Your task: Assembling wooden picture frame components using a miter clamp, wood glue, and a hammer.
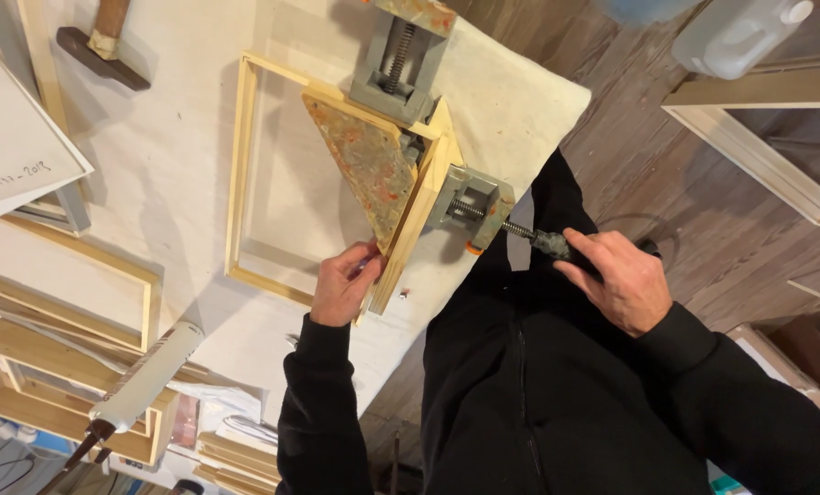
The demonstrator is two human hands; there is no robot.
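Right hand (623,286) grips clamp screw handle (549,243), 3 o'clock; left hand (344,284) fingers pinch wooden rail (408,236). Turn gradually, holding the rail flush in the corner clamp (470,202).

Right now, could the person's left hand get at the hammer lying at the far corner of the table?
Probably yes: the cloth-covered table between the left hand and the hammer looks open, though it is a long stretch and the hand is gripping the wooden frame.

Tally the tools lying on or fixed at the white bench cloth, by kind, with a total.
Corner clamp: 1, right hand on its screw handle, left hand on the wooden frame
Hammer: 1
Caulking gun: 1
Total: 3
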